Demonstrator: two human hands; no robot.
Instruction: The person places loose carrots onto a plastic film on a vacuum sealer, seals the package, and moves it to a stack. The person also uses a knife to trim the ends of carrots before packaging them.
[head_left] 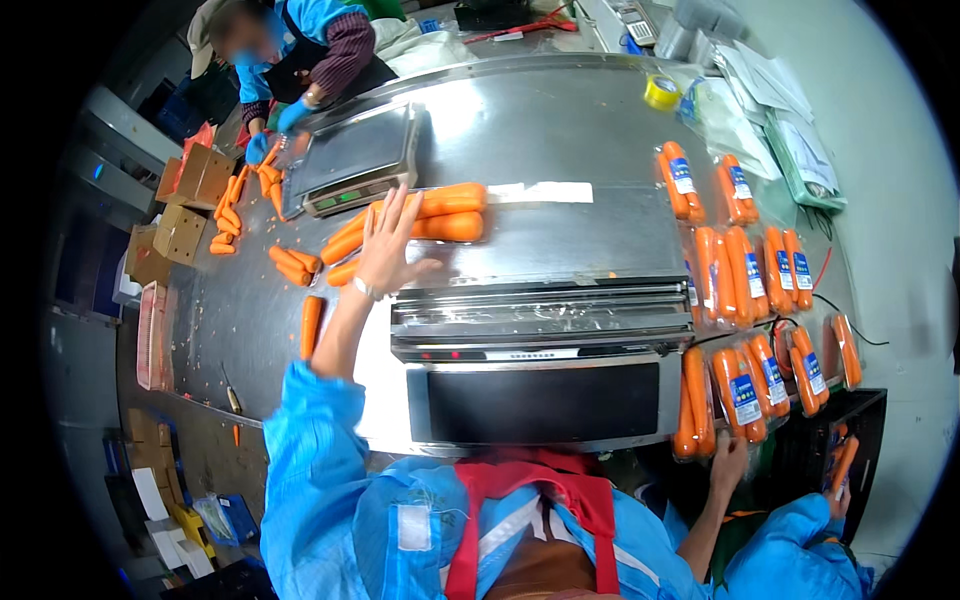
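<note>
No wording or figures could be read. Marked surfaces were logged by position. Blue-and-white labels [743, 400] were seen on many of the bagged carrots [725, 374] at the right side of the steel table [560, 120]; their print was too small to make out. The flat-topped scale [355, 150] near the upper left bore a display [343, 199] lit green, its digits unresolved. A pale strip [545, 354] with dark characters ran along the front of the long metal machine [540, 315], right of two red lights [456, 355]. Papers [760, 82] at upper right possibly carried faint print.
</note>
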